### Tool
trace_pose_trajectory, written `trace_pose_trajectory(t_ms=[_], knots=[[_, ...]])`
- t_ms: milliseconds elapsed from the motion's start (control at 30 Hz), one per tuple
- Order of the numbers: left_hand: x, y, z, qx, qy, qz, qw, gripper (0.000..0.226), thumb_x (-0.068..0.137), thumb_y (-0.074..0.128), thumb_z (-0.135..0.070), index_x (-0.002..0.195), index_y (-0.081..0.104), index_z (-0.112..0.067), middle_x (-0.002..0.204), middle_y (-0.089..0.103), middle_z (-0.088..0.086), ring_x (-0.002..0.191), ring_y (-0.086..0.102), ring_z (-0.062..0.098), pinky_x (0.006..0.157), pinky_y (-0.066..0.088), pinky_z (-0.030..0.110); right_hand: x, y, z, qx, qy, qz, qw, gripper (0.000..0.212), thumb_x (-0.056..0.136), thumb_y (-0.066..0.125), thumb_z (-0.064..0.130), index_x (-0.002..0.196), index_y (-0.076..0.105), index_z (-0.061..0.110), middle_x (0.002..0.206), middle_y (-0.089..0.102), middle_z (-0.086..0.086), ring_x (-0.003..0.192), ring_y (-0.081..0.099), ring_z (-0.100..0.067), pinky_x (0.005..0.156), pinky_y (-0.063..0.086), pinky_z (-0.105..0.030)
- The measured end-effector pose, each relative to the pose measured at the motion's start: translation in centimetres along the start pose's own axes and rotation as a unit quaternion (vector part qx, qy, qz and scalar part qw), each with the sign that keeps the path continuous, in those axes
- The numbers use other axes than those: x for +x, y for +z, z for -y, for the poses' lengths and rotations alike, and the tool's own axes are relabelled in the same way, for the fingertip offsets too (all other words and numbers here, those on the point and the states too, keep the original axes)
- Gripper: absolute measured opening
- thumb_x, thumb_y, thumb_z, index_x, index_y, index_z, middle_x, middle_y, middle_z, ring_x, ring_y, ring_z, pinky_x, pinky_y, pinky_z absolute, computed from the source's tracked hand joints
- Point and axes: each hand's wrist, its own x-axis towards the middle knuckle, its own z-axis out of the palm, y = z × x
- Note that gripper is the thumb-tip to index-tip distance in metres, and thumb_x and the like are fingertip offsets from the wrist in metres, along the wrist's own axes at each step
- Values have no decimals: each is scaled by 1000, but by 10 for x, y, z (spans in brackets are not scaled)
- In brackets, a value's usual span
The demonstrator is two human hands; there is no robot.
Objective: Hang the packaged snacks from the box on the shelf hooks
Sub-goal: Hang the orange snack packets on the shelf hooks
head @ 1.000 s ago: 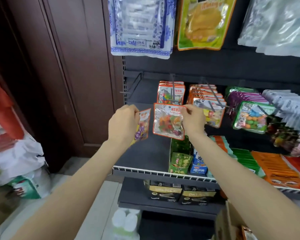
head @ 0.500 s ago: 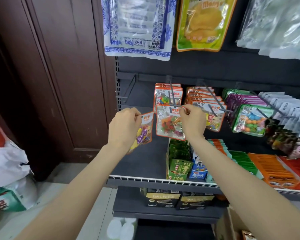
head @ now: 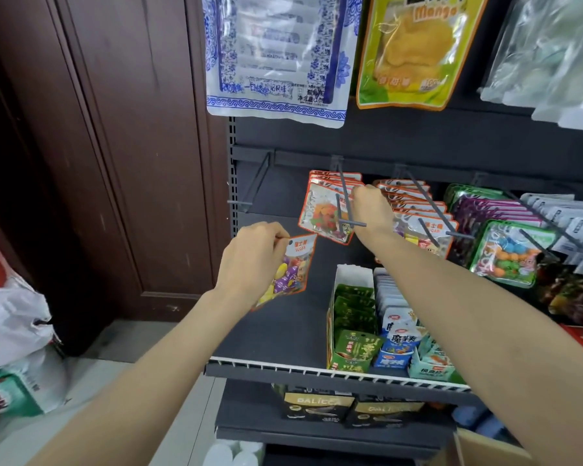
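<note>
My left hand (head: 251, 260) pinches the top of an orange-edged candy packet (head: 292, 269) with purple and yellow sweets, held in front of the shelf. My right hand (head: 371, 208) grips the top edge of another orange-edged candy packet (head: 323, 213), which hangs on a grey shelf hook (head: 345, 196) in front of several alike packets. A bare hook (head: 253, 188) sticks out to the left. A corner of the cardboard box (head: 478, 449) shows at the bottom right.
More hooks to the right carry orange, purple, green and white packets (head: 512, 250). Large bags (head: 276, 55) hang overhead. Boxed snacks (head: 354, 324) stand on the shelf (head: 283, 363). A brown door (head: 122, 146) and bags on the floor (head: 11, 331) are to the left.
My right hand has pushed its packet onto the hook and back toward the others. My left hand with its packet has stayed about level. The camera moved closer.
</note>
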Motion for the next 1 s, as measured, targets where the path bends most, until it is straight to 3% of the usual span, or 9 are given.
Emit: trace_pose_trajectory(t_ms=[167, 267, 400, 500, 600, 733, 800, 900, 1000], knots=[[-2, 8, -3, -67, 25, 37, 997, 15, 93, 54, -21, 96, 69, -19, 92, 69, -5, 86, 61, 12, 70, 46, 27, -14, 0, -15, 136, -2, -50, 989, 30, 94, 49, 4, 122, 57, -1, 128, 53, -17, 117, 51, -28, 96, 43, -33], [-7, 18, -14, -121, 36, 62, 990, 14, 92, 57, -19, 92, 71, -19, 82, 68, -8, 72, 58, 1, 62, 39, 8, -61, -14, -32, 303, -3, -29, 953, 26, 97, 49, 18, 113, 65, 7, 107, 66, -7, 97, 60, -18, 82, 46, -27], [-18, 43, -47, -192, 59, 94, 975, 12, 91, 60, -17, 92, 73, -16, 81, 66, -9, 69, 54, -7, 61, 35, -1, -122, -29, -64, 432, 11, 17, 902, 16, 93, 55, 21, 101, 69, 16, 89, 67, 12, 86, 61, 4, 79, 47, -13], [-23, 65, -79, -232, 71, 102, 965, 11, 90, 61, -15, 91, 72, -14, 81, 66, -8, 70, 55, -6, 62, 35, 0, -139, -39, -94, 466, 47, -11, 884, 11, 90, 60, 14, 85, 70, 12, 81, 67, 6, 70, 59, 6, 69, 45, -13], [-22, 82, -105, -265, 67, 81, 959, 10, 89, 62, -15, 90, 71, -12, 81, 64, -9, 71, 54, -4, 64, 36, 0, -142, -51, -121, 495, 69, -24, 866, 10, 89, 60, 13, 85, 69, 13, 82, 67, 6, 71, 59, 10, 67, 44, -6], [-9, 103, -129, -286, 52, 79, 954, 9, 89, 63, -19, 89, 71, -14, 81, 64, -10, 79, 57, 3, 67, 40, 7, -132, -55, -149, 472, 70, -23, 879, 15, 85, 65, 9, 81, 68, 24, 82, 67, 9, 76, 62, 2, 70, 47, -10], [-1, 109, -136, -296, 41, 83, 951, 6, 88, 64, -19, 84, 68, -17, 78, 62, -11, 79, 57, 5, 68, 41, 13, -122, -53, -157, 471, 81, -38, 878, 13, 85, 65, 8, 81, 69, 20, 80, 67, 8, 75, 61, 0, 70, 47, -11], [11, 110, -142, -303, 30, 68, 950, 6, 88, 64, -18, 83, 65, -17, 75, 59, -13, 74, 52, -1, 64, 38, 8, -107, -52, -157, 455, 84, -56, 885, 7, 86, 65, 9, 86, 70, 14, 79, 66, 8, 75, 60, 1, 69, 47, -9], [19, 112, -146, -290, 23, 51, 955, 9, 89, 63, -17, 90, 69, -12, 81, 61, -8, 78, 53, 3, 63, 37, 7, -97, -51, -157, 434, 85, -69, 894, 7, 87, 64, 11, 84, 68, 16, 80, 66, 4, 77, 61, -7, 72, 47, -14]])
